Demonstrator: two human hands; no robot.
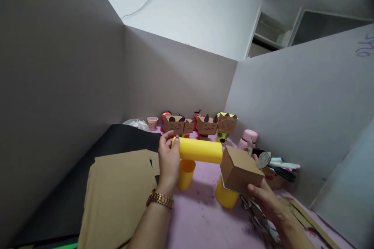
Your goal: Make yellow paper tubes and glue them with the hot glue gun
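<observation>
yellow tube (200,150), brown box (240,170), pink table (201,210)

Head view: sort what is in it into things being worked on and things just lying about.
Being worked on:
left hand gripping the horizontal yellow paper tube
two upright yellow paper tubes beneath it
right hand holding the brown cardboard box

Lying about:
finished cardboard-headed figures
brown cardboard sheet
small paper cup
pink bottle
marker pens

Pink table (201,218) open between hands; cardboard figures (201,124) block rear, pens (283,165) right, cardboard sheets (117,194) left.
</observation>
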